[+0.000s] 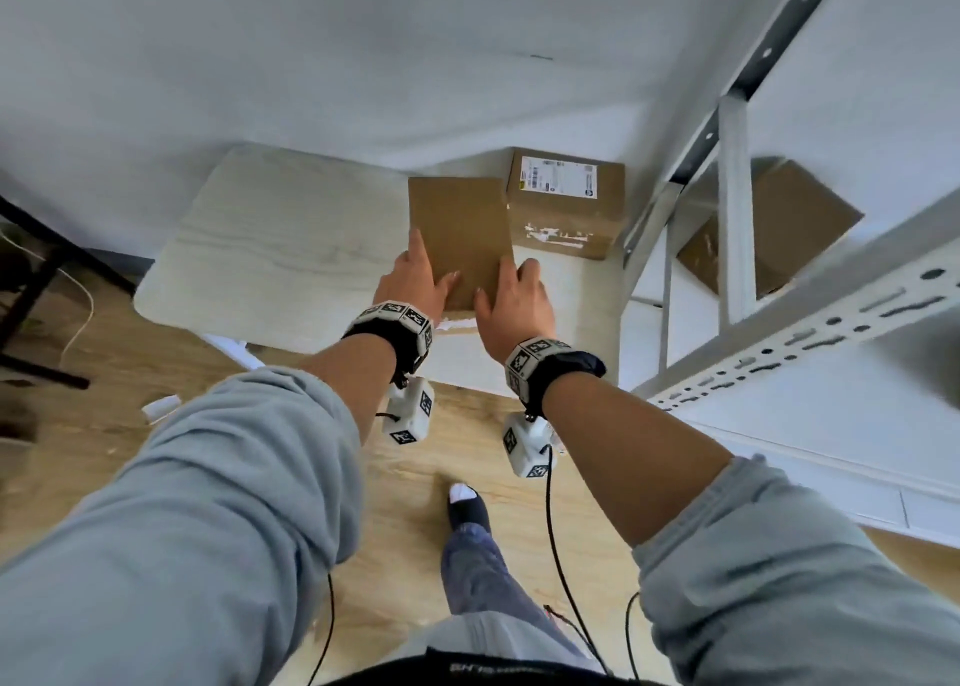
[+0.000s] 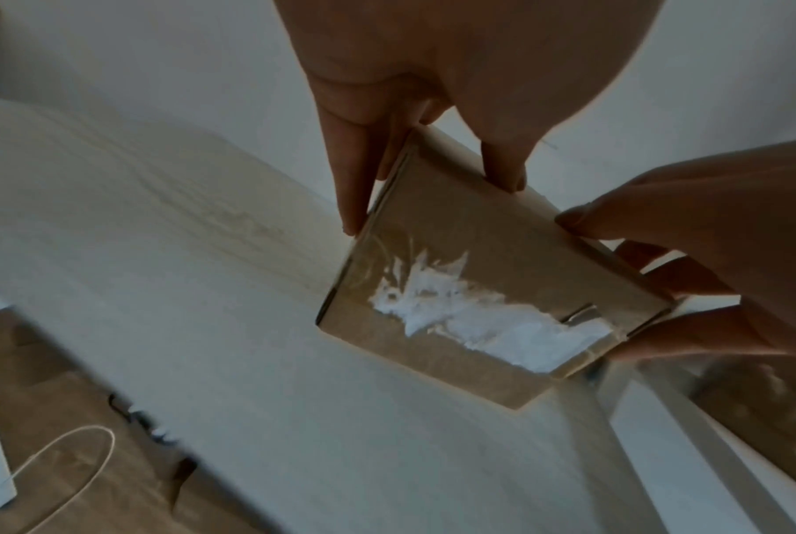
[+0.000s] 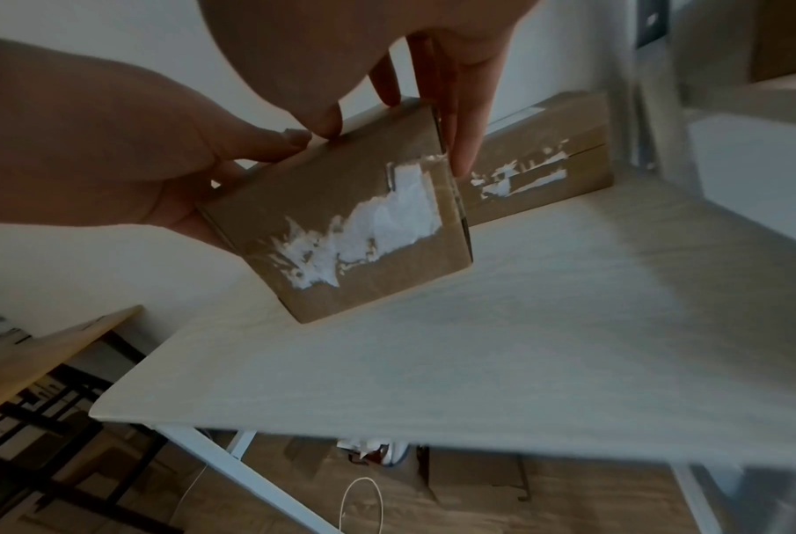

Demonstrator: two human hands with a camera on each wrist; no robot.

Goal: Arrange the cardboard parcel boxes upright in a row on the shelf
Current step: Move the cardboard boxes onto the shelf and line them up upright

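Observation:
A plain cardboard box with torn white label remains on its front stands tilted over the pale wood board. Its lower edge is at the surface; I cannot tell whether it touches. My left hand grips its left side, fingers down the side and thumb on top. My right hand grips the right side the same way, its fingers along the box's right edge. A second box with a shipping label stands just to the right against the wall.
A grey metal shelving frame rises on the right, with a third cardboard box lying on one of its shelves. A dark table frame and a white cable are on the wood floor at left.

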